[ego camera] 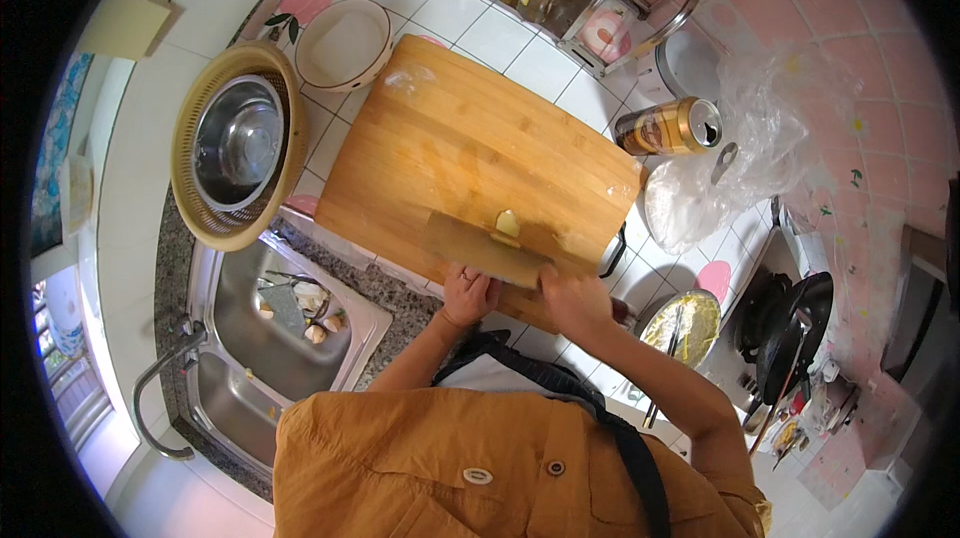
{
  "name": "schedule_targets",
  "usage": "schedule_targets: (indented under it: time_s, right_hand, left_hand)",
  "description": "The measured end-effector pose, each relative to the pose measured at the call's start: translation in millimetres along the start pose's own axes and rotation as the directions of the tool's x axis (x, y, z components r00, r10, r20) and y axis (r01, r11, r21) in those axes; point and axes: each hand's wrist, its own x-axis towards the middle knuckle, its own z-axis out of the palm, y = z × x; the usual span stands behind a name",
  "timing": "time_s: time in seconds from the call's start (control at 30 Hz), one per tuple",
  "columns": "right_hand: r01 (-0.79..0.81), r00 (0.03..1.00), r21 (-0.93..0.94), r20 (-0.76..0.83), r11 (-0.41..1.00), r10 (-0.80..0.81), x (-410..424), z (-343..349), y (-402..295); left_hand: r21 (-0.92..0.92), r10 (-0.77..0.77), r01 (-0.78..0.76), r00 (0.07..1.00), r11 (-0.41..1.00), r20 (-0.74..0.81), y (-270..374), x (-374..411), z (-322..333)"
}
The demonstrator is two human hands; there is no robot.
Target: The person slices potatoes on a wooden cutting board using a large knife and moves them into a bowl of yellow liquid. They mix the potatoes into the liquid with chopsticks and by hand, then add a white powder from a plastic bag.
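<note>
My right hand (577, 303) grips a wide-bladed cleaver (487, 249), its blade lying across the near part of a wooden cutting board (480, 140). The handle is mostly hidden in my fist, and the blade is slightly blurred. My left hand (471, 295) has curled fingers at the blade's near edge, a ring on one of them. Whether those fingers grip the blade or only rest against it, I cannot tell. Just beyond the blade's far edge lies a small pale-yellow food piece (508, 223), with a thin slice beside it.
Left of the board are a steel bowl inside a yellow plastic colander (294, 140), a ceramic bowl (343, 42) and a steel sink (281, 343) with food scraps. At right stand a drink can (667, 126), a plastic bag (772, 132), a bowl of shredded food (694, 331) and a wok (795, 335).
</note>
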Motion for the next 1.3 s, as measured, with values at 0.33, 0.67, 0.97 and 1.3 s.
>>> schedule_targets:
  time_s: [0.33,0.67,0.97,1.3]
  right_hand:
    - [0.061,0.997,-0.013,-0.052,0.998,-0.062,-18,-12,0]
    - [0.104,0.979,-0.043,-0.169,0.994,-0.11,-20,-12,-5]
    - [0.047,0.99,-0.056,-0.128,0.997,-0.054,5,9,-2]
    - [0.035,0.999,-0.048,0.027,0.998,-0.033,-8,-18,-10]
  left_hand:
    - [0.005,-0.015,0.015,0.999,1.0,0.029,1,-2,-1]
    - [0.11,0.036,-0.039,0.999,0.993,0.027,-1,-6,-2]
    - [0.072,0.099,-0.093,0.993,0.993,-0.072,-1,-1,1]
    - [0.063,0.008,-0.006,1.0,0.998,-0.029,-2,-9,3]
